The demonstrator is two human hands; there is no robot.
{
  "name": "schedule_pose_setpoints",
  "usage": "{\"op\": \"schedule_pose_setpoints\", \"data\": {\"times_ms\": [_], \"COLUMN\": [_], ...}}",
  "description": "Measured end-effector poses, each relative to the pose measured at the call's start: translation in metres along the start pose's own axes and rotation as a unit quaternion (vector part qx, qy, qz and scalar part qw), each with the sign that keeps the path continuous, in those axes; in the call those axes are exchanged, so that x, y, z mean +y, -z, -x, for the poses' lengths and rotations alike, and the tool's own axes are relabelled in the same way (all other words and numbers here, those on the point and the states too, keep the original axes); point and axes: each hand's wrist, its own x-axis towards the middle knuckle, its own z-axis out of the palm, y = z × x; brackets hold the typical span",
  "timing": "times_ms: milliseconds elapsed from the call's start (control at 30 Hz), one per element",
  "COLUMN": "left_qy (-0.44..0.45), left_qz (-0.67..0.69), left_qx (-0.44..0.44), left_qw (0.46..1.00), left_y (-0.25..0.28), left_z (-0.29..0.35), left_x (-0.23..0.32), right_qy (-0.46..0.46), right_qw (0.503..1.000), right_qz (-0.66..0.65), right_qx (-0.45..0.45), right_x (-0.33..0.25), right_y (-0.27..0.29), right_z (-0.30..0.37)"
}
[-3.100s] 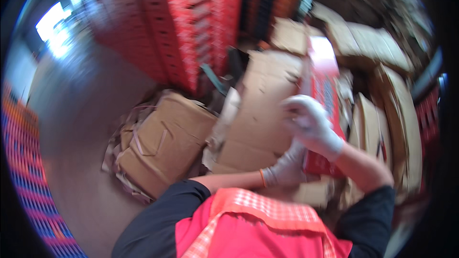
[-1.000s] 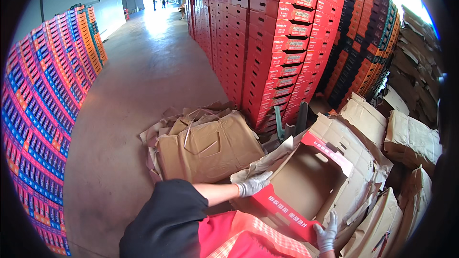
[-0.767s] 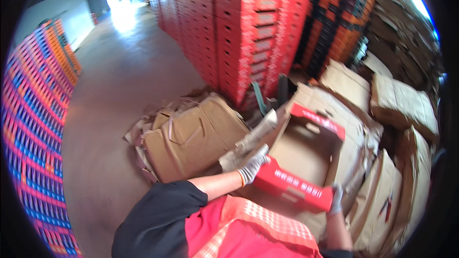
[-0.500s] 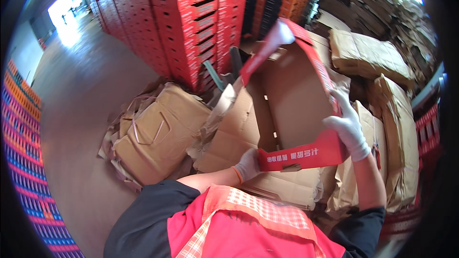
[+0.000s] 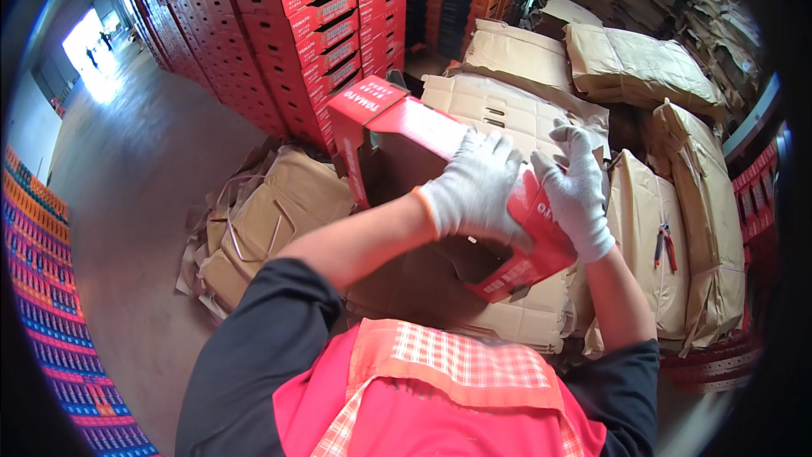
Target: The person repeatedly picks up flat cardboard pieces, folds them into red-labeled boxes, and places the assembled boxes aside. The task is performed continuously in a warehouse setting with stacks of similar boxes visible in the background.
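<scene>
A red cardboard box (image 5: pixel 414 125) with a brown inside tilts in front of me above flattened brown cardboard (image 5: pixel 457 288). My left hand (image 5: pixel 478 186), in a white knit glove, reaches across the box and grips its wall near the right-hand end; its thumb side is partly hidden. My right hand (image 5: pixel 582 195), gloved too, holds the outer side of that same red end, fingers pointing up. The two hands are close together, with part of the red panel between them. My left forearm covers part of the box's inside.
Tall stacks of red boxes (image 5: pixel 292 42) stand at the far left. Paper-wrapped bundles (image 5: pixel 643 63) lie behind and to the right, one bearing a red-handled hand tool (image 5: pixel 665 247). A strapped cardboard bundle (image 5: pixel 271 211) lies left, beside the grey floor (image 5: pixel 144 228).
My left hand has moved from the box's near lower corner up and right, onto its wall beside my right hand. The box has turned and tipped lower to the left.
</scene>
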Motion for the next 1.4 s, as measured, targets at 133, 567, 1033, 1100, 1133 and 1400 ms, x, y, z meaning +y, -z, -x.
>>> {"op": "schedule_pose_setpoints", "data": {"times_ms": [133,567,1033,1100,1133,1400], "left_qy": [-0.069,-0.116,0.075,0.041,0.018,0.136], "left_qz": [0.008,0.076,0.740,0.603,0.562,0.017], "left_qx": [-0.053,0.095,0.200,0.262,0.279,0.033], "left_qw": [0.996,0.986,0.638,0.752,0.779,0.990], "left_y": [0.000,-0.027,-0.050,-0.056,-0.058,-0.055], "left_z": [-0.042,-0.022,-0.002,0.008,0.020,0.208], "left_x": [-0.020,-0.015,-0.045,-0.051,-0.048,-0.016], "right_qy": [0.070,0.252,0.253,0.205,0.185,-0.312], "right_qw": [0.983,0.870,0.852,0.907,0.921,0.851], "right_qz": [0.170,0.367,0.263,0.133,0.064,-0.331], "right_qx": [0.006,-0.211,-0.376,-0.344,-0.338,-0.264], "right_x": [-0.006,0.028,-0.029,-0.034,-0.027,0.155], "right_y": [0.029,0.032,-0.003,-0.005,-0.003,0.058], "right_z": [0.004,-0.022,0.003,0.000,-0.006,-0.004]}}
